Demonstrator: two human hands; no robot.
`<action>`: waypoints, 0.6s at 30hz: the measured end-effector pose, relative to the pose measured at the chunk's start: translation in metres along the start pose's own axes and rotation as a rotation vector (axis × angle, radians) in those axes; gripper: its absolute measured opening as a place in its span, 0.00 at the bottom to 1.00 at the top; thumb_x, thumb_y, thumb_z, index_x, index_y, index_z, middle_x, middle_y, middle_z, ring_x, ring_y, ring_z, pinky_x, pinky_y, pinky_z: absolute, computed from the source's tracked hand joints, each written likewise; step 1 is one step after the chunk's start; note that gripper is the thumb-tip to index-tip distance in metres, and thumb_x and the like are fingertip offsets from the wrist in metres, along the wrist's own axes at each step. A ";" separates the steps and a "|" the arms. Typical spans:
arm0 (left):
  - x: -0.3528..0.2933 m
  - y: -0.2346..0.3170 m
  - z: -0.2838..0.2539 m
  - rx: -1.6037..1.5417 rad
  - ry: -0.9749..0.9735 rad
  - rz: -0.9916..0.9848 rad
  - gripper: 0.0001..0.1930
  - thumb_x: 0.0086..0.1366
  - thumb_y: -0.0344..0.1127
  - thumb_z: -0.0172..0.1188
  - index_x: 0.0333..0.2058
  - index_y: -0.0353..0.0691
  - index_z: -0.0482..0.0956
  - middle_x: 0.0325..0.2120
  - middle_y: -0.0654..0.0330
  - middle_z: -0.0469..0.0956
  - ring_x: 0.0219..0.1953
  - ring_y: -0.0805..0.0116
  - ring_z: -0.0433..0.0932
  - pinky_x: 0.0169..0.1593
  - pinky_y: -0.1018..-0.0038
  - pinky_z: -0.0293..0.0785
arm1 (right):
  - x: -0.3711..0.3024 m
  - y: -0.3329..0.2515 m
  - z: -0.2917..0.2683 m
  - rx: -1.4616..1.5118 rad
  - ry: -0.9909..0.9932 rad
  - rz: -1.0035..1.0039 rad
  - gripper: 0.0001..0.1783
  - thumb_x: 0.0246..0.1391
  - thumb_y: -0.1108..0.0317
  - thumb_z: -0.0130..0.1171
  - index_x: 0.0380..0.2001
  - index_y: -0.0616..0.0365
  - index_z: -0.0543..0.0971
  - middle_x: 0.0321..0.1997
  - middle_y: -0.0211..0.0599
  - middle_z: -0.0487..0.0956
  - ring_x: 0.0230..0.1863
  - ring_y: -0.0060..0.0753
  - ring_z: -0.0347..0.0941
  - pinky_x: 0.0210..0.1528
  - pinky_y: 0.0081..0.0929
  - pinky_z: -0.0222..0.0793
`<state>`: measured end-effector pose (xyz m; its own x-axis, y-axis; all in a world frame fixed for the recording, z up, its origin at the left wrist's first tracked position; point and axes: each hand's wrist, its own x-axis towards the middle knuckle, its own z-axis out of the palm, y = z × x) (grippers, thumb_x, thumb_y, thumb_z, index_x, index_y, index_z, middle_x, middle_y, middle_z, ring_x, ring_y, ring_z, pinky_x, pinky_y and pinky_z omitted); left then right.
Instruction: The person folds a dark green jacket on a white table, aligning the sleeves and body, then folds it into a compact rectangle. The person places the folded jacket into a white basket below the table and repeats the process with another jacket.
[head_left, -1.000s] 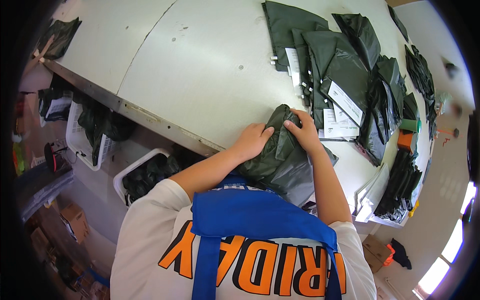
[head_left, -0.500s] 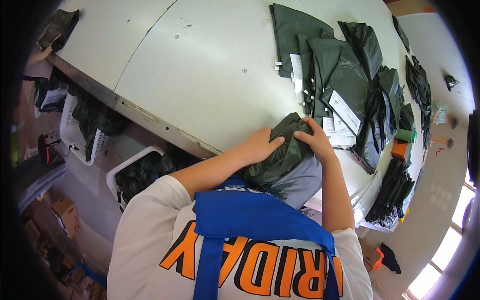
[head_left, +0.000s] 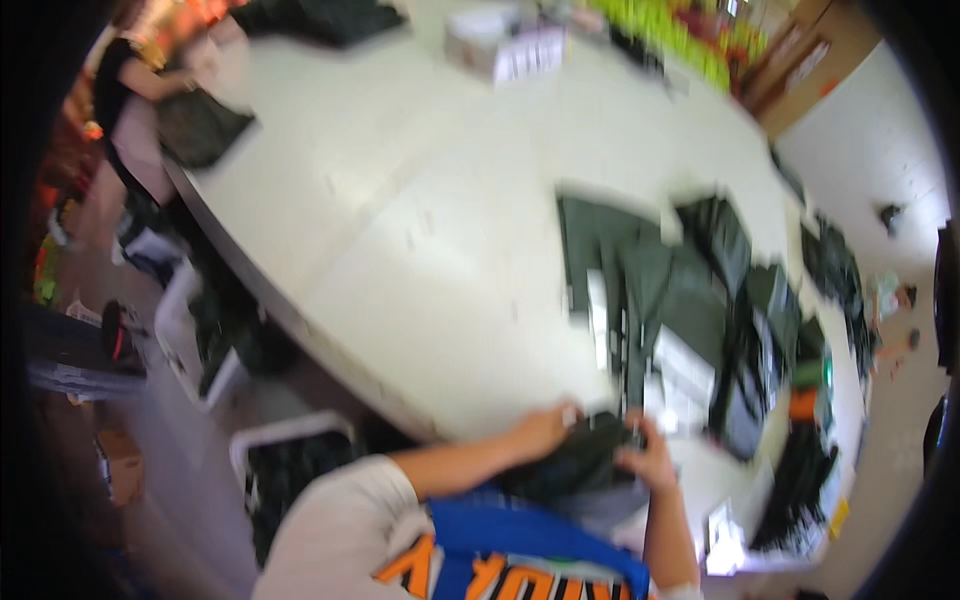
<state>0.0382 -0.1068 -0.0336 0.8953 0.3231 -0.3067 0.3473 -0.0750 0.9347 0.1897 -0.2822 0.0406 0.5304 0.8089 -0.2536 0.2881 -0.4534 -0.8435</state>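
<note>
At the near edge of the table, I have both hands on a bunched piece of dark green, thin cloth with a greyer part hanging below it. My left hand grips its left side. On its right side is my right hand, fingers curled round the upper edge. The view is smeared by motion, so fine finger detail is lost. Just beyond my hands lies a spread of folded dark green cloth pieces, with white paper cards on and beside them.
The white table curves away ahead. White baskets of dark cloth stand below its left edge. At the far left another person handles dark cloth. A white box sits at the far side; a green-and-orange object lies right.
The view has tilted up and blurred, bringing the table's far side and the other person into sight. Both my hands still hold the green cloth.
</note>
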 end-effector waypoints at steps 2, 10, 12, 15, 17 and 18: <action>0.045 0.001 -0.013 0.006 -0.298 0.043 0.15 0.60 0.32 0.54 0.47 0.48 0.73 0.36 0.48 0.79 0.39 0.52 0.79 0.45 0.61 0.74 | 0.012 -0.002 -0.008 0.150 0.015 0.054 0.32 0.30 0.64 0.73 0.43 0.57 0.73 0.43 0.33 0.74 0.49 0.28 0.67 0.55 0.28 0.62; 0.050 0.013 -0.030 0.682 -0.283 0.618 0.14 0.62 0.37 0.48 0.46 0.50 0.73 0.33 0.54 0.72 0.34 0.49 0.77 0.38 0.61 0.73 | 0.010 -0.033 0.004 0.258 -0.069 0.032 0.28 0.34 0.68 0.71 0.43 0.59 0.73 0.43 0.31 0.75 0.46 0.24 0.69 0.51 0.23 0.64; 0.050 0.014 -0.026 0.620 -0.200 0.710 0.13 0.61 0.37 0.49 0.45 0.49 0.73 0.32 0.55 0.72 0.33 0.50 0.77 0.37 0.62 0.73 | 0.009 -0.026 0.002 0.197 -0.056 0.012 0.28 0.34 0.67 0.72 0.42 0.59 0.73 0.42 0.31 0.75 0.46 0.24 0.69 0.51 0.23 0.64; 0.052 0.013 -0.016 0.433 -0.061 0.816 0.15 0.59 0.35 0.51 0.46 0.47 0.73 0.32 0.57 0.73 0.32 0.53 0.77 0.36 0.63 0.73 | 0.003 -0.022 0.002 0.134 -0.056 -0.005 0.28 0.34 0.65 0.72 0.42 0.59 0.73 0.42 0.32 0.75 0.46 0.25 0.68 0.52 0.24 0.63; 0.057 0.011 -0.011 0.353 -0.013 0.845 0.15 0.59 0.35 0.53 0.46 0.47 0.72 0.31 0.57 0.74 0.31 0.54 0.76 0.35 0.63 0.73 | 0.001 -0.025 0.003 0.094 -0.051 -0.044 0.29 0.34 0.65 0.72 0.42 0.59 0.73 0.43 0.33 0.74 0.47 0.25 0.68 0.53 0.24 0.63; 0.058 0.013 -0.011 0.346 -0.020 0.841 0.14 0.59 0.36 0.53 0.45 0.47 0.72 0.30 0.57 0.75 0.30 0.53 0.76 0.35 0.62 0.73 | 0.001 -0.029 0.004 0.072 -0.044 -0.070 0.29 0.34 0.64 0.72 0.42 0.59 0.73 0.44 0.33 0.74 0.47 0.26 0.68 0.53 0.24 0.62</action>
<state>0.0912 -0.0791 -0.0375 0.8947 0.0175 0.4464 -0.3615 -0.5588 0.7463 0.1784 -0.2669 0.0632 0.4754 0.8538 -0.2123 0.2641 -0.3687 -0.8912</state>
